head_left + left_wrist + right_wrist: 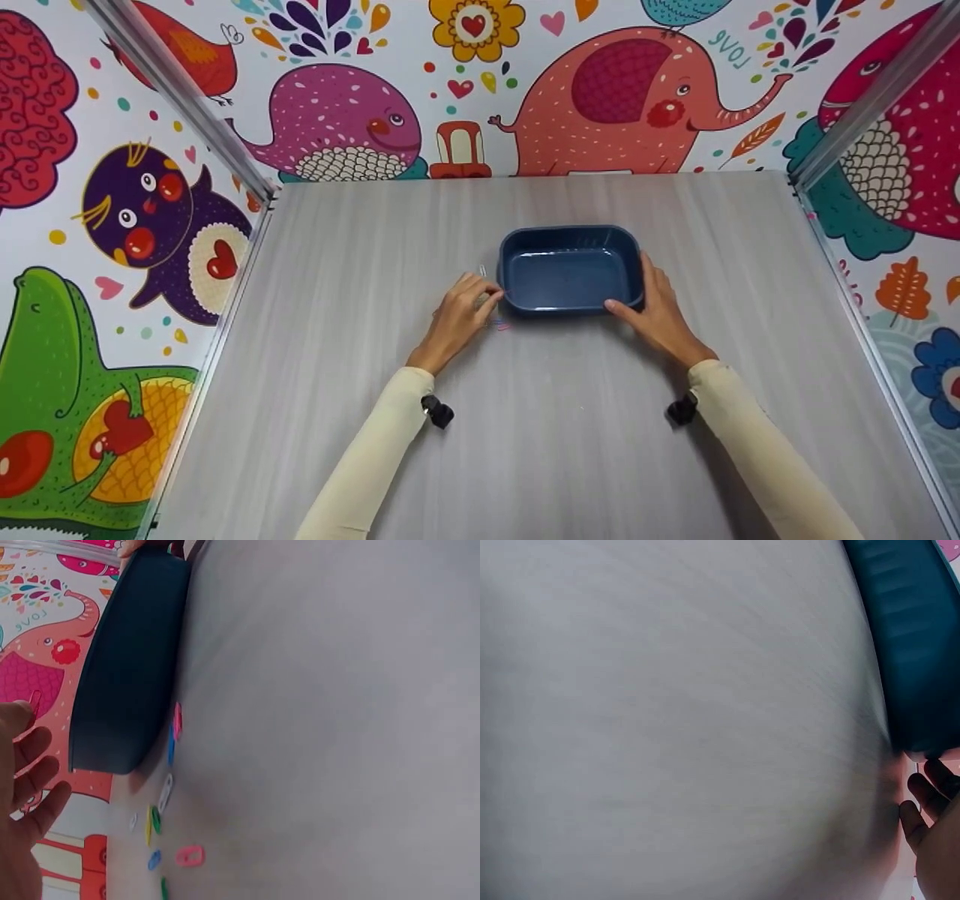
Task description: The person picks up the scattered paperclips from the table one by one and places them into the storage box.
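Head view, tray: a dark blue plastic tray [570, 268], shallow, with rounded corners and nothing visible inside, stands on the grey tabletop [570, 450] between the two hands.
Head view, right hand: the right hand [660, 311] lies against the tray's near right corner, thumb along the near wall and fingers up the right wall, gripping it lightly.
Head view, left hand: the left hand [461, 315] sits just left of the tray's near left corner, fingertips drawn together over small coloured paper clips [499, 325]; whether it pinches one cannot be told.
Left wrist view, clips: the paper clips [169, 795], pink, blue, white, yellow and green, lie scattered on the tabletop beside the tray's outer wall [127, 667], just beyond the fingers [34, 772], which appear loosely extended and apart from the clips.
Right wrist view, tray wall: the tray's ribbed wall [919, 652] stands just ahead of the fingertips [930, 787]; contact is blurred.
Handling, tray: probably light, stiff and smooth-walled; likely to slide on the tabletop; best taken at the rim or at opposite walls.
Handling, clips: probably very light, thin and flat-lying; best pinched singly at an edge with fingertips.
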